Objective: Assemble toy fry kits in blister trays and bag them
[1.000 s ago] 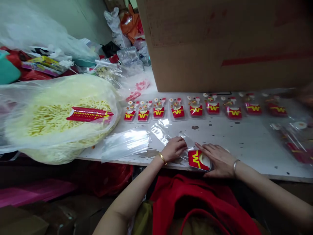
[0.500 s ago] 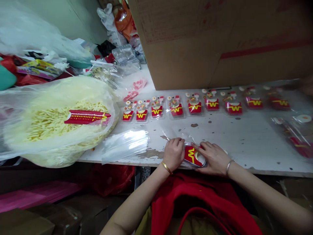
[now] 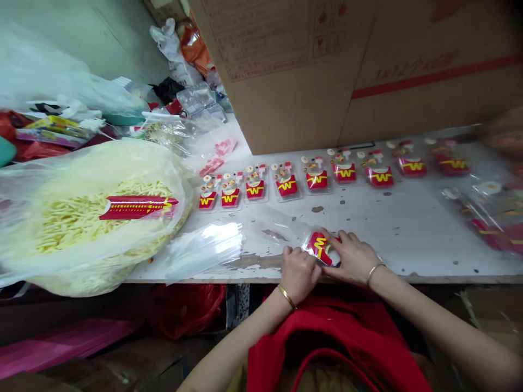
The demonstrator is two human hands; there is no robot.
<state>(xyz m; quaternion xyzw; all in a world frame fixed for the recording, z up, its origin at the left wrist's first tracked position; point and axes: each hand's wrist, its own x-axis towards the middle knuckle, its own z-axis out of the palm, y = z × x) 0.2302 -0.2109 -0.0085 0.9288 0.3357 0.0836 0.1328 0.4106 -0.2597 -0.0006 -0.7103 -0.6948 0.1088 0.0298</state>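
A red toy fries box with a yellow W (image 3: 316, 246) lies on its side in a clear plastic bag (image 3: 281, 223), close to the table's near edge. The loose end of the bag spreads out to the left. My right hand (image 3: 352, 258) grips the box from the right, thumb below and fingers over its top. My left hand (image 3: 300, 273) is closed at the bag's near edge, fingers curled; the exact bit of plastic it pinches is hidden. Left of my hands lies a stack of clear bags (image 3: 204, 247).
Several packed red box sets (image 3: 287, 185) stand in a row along a cardboard carton (image 3: 302, 109). A big bag of yellow sticks (image 3: 73, 223) with a red folded carton (image 3: 139, 207) on it sits left. More packs (image 3: 490, 228) lie right. Another person's blurred hand (image 3: 506, 136) is at the right edge.
My left hand has slid from the bag's left end to its near edge and curled tighter. The box has turned slightly under my right hand. The whole view has shifted a little.
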